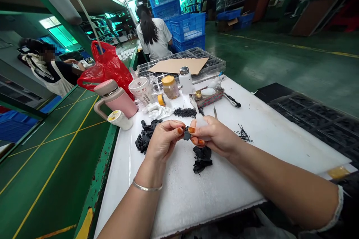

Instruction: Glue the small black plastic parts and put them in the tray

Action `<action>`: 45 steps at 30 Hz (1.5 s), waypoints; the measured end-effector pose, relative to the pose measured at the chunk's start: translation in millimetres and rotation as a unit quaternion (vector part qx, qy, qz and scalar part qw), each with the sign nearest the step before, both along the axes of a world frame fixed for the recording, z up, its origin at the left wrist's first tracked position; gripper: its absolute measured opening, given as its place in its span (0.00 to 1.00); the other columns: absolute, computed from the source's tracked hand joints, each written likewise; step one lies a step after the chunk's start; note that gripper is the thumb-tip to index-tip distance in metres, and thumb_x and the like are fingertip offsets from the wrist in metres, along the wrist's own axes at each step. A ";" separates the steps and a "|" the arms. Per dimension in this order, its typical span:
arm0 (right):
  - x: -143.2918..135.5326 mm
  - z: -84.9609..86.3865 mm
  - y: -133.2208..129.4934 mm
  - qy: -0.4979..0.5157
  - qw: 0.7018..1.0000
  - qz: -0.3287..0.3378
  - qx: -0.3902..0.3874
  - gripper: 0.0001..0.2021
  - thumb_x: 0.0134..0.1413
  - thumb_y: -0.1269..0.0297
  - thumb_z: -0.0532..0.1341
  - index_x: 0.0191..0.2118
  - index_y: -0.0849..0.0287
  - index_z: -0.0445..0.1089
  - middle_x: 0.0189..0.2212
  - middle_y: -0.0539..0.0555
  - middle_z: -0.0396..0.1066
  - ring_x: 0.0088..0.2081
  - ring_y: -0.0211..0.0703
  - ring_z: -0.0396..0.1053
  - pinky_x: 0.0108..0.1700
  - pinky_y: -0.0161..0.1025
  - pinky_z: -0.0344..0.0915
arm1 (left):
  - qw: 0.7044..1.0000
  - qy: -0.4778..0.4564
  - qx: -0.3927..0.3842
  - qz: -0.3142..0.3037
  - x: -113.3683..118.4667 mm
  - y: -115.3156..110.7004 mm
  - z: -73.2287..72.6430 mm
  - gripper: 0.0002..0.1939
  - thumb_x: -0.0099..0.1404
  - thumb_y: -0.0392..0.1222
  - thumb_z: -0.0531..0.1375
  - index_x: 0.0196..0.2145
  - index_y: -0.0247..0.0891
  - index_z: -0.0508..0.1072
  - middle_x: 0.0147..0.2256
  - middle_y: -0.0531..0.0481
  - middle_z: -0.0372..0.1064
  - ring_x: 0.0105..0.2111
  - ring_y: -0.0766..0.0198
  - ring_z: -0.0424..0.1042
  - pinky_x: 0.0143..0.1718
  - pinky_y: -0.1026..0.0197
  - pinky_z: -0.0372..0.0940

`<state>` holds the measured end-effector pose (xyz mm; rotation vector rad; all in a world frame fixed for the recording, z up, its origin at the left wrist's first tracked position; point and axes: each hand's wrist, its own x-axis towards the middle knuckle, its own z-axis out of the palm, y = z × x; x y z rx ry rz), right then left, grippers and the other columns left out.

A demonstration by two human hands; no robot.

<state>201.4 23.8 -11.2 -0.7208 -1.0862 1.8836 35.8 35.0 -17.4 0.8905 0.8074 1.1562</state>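
Over the middle of the white work surface (174, 194), my left hand (165, 138) pinches a small dark plastic part (187, 134) between thumb and fingers. My right hand (210, 134) closes on the same part from the other side. A whitish translucent squeeze bottle (201, 120) with a narrow tip is also tucked in my right hand, its tip pointing up and away. Beside my left hand lies a heap of black parts (144, 138). Below my right hand is a smaller pile of black parts (202, 158). Small black rings (185, 112) lie beyond my hands.
A pink mug (120, 101), white tub (120, 119), yellow-lidded jar (170, 87) and pump bottle (185, 81) stand at the back. A cutter knife (232, 99) and thin black pins (244, 133) lie right. A green conveyor belt (56, 149) runs left. Two people sit farther off.
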 end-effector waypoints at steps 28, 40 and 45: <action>0.0 11.0 -5.5 -0.098 0.984 -0.062 0.132 0.19 0.43 0.53 0.70 0.21 0.62 0.65 0.16 0.49 0.68 0.18 0.31 0.59 0.21 0.31 0.55 | 0.996 -0.052 -0.048 -0.053 0.5 -1.6 -3.4 0.15 0.40 0.42 0.76 0.21 0.35 0.76 0.26 0.51 0.70 0.25 0.66 0.71 0.26 0.66 0.67; 1.0 5.9 -6.6 -0.045 0.997 -0.025 0.053 0.11 0.46 0.62 0.65 0.23 0.62 0.64 0.16 0.48 0.66 0.17 0.29 0.55 0.21 0.31 0.51 | 0.999 0.010 0.038 -0.030 -2.3 -1.5 1.3 0.11 0.43 0.39 0.75 0.21 0.35 0.77 0.28 0.51 0.71 0.26 0.70 0.69 0.26 0.69 0.63; 2.4 7.0 -6.4 -0.047 0.998 -0.012 0.038 0.09 0.46 0.65 0.64 0.23 0.61 0.63 0.15 0.48 0.66 0.17 0.30 0.55 0.20 0.31 0.51 | 0.995 0.046 0.074 -0.049 -6.2 -0.8 2.6 0.08 0.46 0.36 0.73 0.23 0.35 0.78 0.27 0.49 0.71 0.26 0.69 0.69 0.27 0.69 0.63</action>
